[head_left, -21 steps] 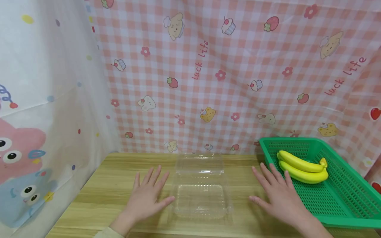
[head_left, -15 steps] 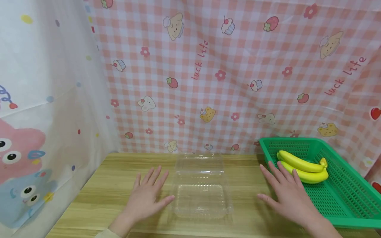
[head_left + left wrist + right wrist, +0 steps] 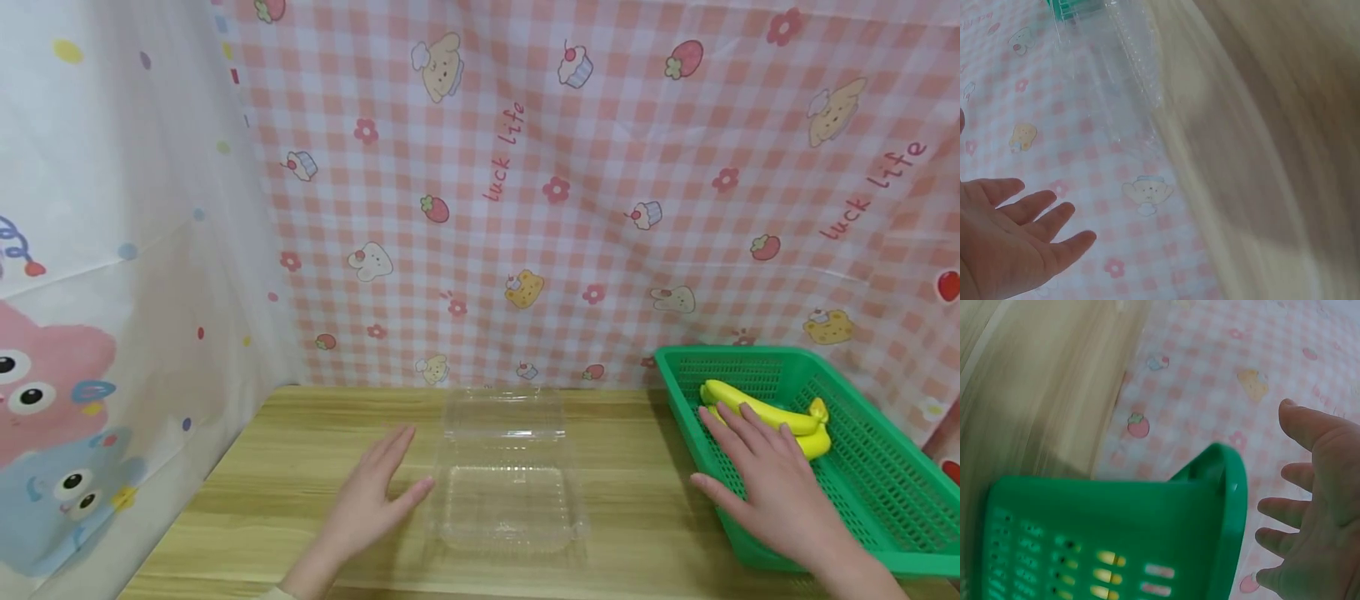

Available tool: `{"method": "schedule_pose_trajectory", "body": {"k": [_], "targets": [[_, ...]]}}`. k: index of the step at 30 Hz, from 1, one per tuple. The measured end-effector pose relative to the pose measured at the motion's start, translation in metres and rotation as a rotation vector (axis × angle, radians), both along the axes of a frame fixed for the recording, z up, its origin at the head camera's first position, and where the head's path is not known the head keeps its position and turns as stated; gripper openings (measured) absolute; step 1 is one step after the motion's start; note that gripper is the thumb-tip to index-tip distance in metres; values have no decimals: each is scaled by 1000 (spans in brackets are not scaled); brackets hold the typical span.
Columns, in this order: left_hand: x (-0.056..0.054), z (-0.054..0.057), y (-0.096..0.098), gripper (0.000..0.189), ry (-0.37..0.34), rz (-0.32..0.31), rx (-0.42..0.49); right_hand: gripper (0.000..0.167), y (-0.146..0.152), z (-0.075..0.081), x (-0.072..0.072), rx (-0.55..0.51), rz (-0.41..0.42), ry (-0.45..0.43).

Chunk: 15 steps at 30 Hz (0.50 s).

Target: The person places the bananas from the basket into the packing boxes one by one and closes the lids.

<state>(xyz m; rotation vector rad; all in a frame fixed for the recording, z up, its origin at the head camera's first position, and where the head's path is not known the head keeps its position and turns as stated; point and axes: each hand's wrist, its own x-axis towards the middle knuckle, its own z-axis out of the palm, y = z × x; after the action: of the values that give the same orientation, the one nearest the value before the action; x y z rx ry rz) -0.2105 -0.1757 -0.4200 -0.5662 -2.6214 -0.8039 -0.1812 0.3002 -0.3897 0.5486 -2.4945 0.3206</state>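
Note:
A clear plastic clamshell box [image 3: 506, 500] lies with its lid raised at the middle of the wooden table. To its left is my left hand [image 3: 363, 504], fingers fairly straight, thumb apart and holding nothing; the left wrist view shows its palm [image 3: 1004, 250]. My right hand [image 3: 776, 492] hovers over the near-left side of a green plastic basket [image 3: 862, 562], fingers extended. Inside that basket are yellow bananas [image 3: 765, 408], partly hidden behind the right fingers. In the right wrist view the right hand [image 3: 1316, 512] is apart from the basket's rim [image 3: 1235, 487], and yellow shows through the slots.
The wooden table [image 3: 262, 483] reaches back to a pink checked cloth [image 3: 480, 208] hanging behind it. A white cartoon-print curtain [image 3: 150, 292] hangs along the left side. The basket takes up the table's right end.
My right hand has moved right, from beside the basket to above it, now covering part of the bananas. My left hand has turned slightly, its fingers closer together. The clamshell box stays put.

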Motion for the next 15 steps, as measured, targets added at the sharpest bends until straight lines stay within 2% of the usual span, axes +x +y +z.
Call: {"method": "schedule_pose_trajectory", "body": {"k": [6, 12, 15], "targets": [[-3, -9, 4, 70, -94, -10, 222, 80, 14, -1, -3, -40, -24, -3], [-4, -15, 9, 66, -279, -13, 439, 81, 27, -6, -7, -62, -33, 4], [-2, -14, 11, 65, -365, -8, 512, 80, 32, -7, -8, -67, -34, 16]]}}
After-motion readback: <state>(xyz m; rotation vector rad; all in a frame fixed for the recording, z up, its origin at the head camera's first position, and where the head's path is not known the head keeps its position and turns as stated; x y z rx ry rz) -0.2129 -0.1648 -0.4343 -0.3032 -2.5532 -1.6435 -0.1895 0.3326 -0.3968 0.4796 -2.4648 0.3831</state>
